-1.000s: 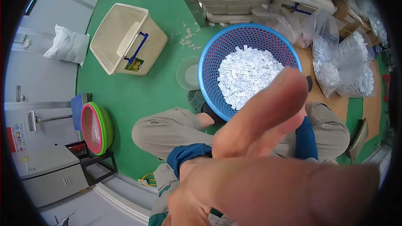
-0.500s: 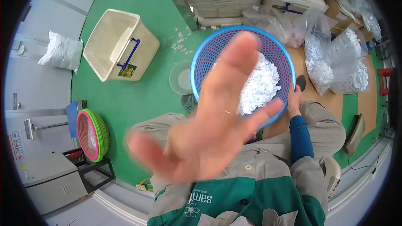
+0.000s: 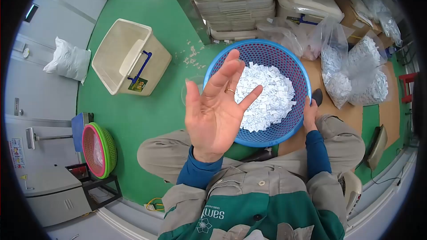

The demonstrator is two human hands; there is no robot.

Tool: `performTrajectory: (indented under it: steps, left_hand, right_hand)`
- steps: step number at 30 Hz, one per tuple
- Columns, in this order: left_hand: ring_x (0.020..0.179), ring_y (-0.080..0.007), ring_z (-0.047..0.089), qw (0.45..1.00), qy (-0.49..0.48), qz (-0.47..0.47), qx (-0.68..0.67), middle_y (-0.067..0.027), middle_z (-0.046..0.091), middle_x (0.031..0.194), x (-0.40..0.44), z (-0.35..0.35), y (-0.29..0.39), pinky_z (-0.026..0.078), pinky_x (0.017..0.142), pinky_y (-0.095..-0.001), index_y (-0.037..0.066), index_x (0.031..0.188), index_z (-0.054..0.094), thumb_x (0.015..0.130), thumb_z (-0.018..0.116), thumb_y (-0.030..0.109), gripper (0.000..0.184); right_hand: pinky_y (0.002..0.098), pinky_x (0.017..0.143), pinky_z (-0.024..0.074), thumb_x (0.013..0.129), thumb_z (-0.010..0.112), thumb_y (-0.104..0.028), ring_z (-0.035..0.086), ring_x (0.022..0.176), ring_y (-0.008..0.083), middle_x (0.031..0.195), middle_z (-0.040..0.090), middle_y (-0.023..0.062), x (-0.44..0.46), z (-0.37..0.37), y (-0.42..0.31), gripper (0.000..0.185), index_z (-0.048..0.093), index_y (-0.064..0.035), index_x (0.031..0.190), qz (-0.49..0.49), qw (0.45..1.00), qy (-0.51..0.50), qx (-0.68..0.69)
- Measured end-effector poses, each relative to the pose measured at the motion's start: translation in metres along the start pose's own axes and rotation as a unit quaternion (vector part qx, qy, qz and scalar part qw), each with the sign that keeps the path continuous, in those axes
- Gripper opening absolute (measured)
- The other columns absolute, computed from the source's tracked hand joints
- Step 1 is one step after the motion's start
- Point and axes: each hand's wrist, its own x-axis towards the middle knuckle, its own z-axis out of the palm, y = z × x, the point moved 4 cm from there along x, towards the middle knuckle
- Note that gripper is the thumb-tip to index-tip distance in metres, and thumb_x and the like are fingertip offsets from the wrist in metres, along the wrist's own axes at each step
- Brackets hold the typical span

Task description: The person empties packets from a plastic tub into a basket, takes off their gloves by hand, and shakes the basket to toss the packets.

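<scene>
My left hand (image 3: 215, 118) is raised in front of the blue basket (image 3: 303, 84), palm toward the camera, fingers spread and a ring on one finger. It holds nothing. Many small white pieces (image 3: 267, 100) are heaped inside the basket. At the basket's right rim, my right hand (image 3: 310, 115) grips the edge. The raised fingers hide part of the basket's left side and some of the white pieces.
A cream bin (image 3: 147, 55) stands at upper left, near scattered bits (image 3: 191, 58) on the green floor. Stacked lids (image 3: 235, 9) are behind the basket. Filled clear bags (image 3: 338, 82) lie on cardboard at right. Nested colored baskets (image 3: 106, 151) are at lower left.
My left hand has drawn back from close to the camera and shows its spread palm. My right hand has stayed on the rim since half a second ago. The view has shifted slightly.
</scene>
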Motion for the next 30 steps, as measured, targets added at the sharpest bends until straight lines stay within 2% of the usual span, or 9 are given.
performTrajectory:
  steps: [9, 15, 21, 24, 30]
  left_hand:
    - [0.146, -0.0291, 0.014, 1.0, 0.004, -0.012, -0.023, -0.0148, 0.019, 0.157, 0.0, -0.006, -0.005, 0.016, 0.113, -0.0663, 0.004, 0.126, 0.058, 0.101, 0.03, 0.051, 0.06]
    - [0.145, -0.0295, 0.016, 1.0, 0.005, -0.012, -0.021, -0.015, 0.023, 0.155, 0.0, -0.008, -0.008, 0.019, 0.112, -0.0666, 0.006, 0.115, 0.063, 0.101, 0.036, 0.047, 0.05]
    - [0.145, -0.0308, 0.017, 0.999, 0.041, -0.009, 0.018, -0.0155, 0.025, 0.153, -0.001, -0.004, -0.01, 0.022, 0.111, -0.0669, 0.008, 0.1, 0.06, 0.1, 0.048, 0.035, 0.029]
    - [0.145, -0.0312, 0.016, 0.993, 0.014, 0.005, 0.115, -0.0172, 0.026, 0.153, 0.0, -0.002, -0.008, 0.025, 0.111, -0.0662, 0.01, 0.092, 0.054, 0.099, 0.052, 0.028, 0.019]
    - [0.145, -0.0327, 0.015, 0.977, -0.015, 0.057, 0.206, -0.0187, 0.024, 0.153, 0.001, 0.007, -0.001, 0.026, 0.111, -0.0638, 0.01, 0.091, 0.051, 0.099, 0.053, 0.027, 0.019]
  right_hand:
    - [0.0362, 0.073, 0.0465, 0.096, 0.055, -0.032, 0.059, 0.079, 0.0221, 0.087, 0.066, 0.0145, 0.0, 0.0, 0.0, 0.038, 0.062, 0.0046, 0.104, -0.015, 1.0, 0.004, -0.003]
    - [0.0348, 0.071, 0.0464, 0.096, 0.056, -0.032, 0.059, 0.078, 0.0201, 0.085, 0.065, 0.0131, -0.002, 0.0, -0.004, 0.038, 0.062, 0.0046, 0.103, 0.006, 1.0, -0.002, 0.0]
    - [0.0342, 0.071, 0.0465, 0.096, 0.056, -0.032, 0.059, 0.077, 0.0194, 0.085, 0.065, 0.0125, 0.0, 0.001, 0.001, 0.037, 0.062, 0.0043, 0.103, -0.008, 1.0, 0.005, 0.001]
    - [0.034, 0.07, 0.0465, 0.096, 0.056, -0.032, 0.059, 0.076, 0.0193, 0.084, 0.065, 0.0121, -0.001, 0.001, -0.001, 0.037, 0.062, 0.004, 0.103, -0.009, 1.0, 0.01, -0.004]
    - [0.0341, 0.07, 0.0464, 0.096, 0.056, -0.031, 0.058, 0.075, 0.0188, 0.084, 0.065, 0.0119, -0.002, 0.002, -0.001, 0.036, 0.063, 0.0035, 0.102, 0.002, 1.0, 0.003, 0.016]
